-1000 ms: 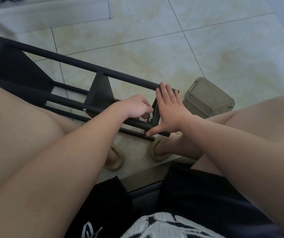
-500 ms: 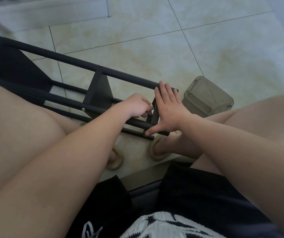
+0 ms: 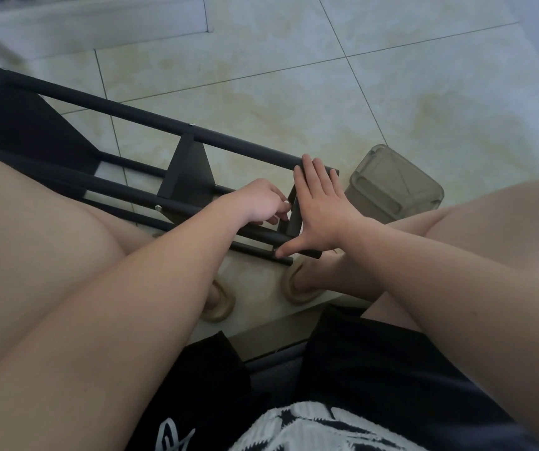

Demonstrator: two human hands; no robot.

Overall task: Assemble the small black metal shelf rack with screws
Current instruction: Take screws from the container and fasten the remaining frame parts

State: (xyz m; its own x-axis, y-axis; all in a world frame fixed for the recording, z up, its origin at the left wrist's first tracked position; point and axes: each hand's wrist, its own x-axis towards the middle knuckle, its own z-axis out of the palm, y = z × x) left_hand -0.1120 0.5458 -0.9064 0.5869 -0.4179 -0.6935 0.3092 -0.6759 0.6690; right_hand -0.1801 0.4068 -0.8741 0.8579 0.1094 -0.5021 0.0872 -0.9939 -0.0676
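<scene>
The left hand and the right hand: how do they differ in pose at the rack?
The left hand is curled, its fingertips bunched; the right hand is flat, its fingers straight. The left hand works inside the rack; the right hand presses its end from outside, thumb spread. Both are at the same end.

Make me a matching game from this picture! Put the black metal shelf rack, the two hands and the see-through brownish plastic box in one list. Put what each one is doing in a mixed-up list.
Things:
1. black metal shelf rack
2. left hand
3. right hand
4. see-through brownish plastic box

States:
A. flat, fingers straight, pressed on the rack's end
B. standing on the tiled floor, touched by neither hand
C. fingers curled, next to the rack's end
D. lying on its side

Pairs: 1-D, 2-C, 3-A, 4-B
</scene>
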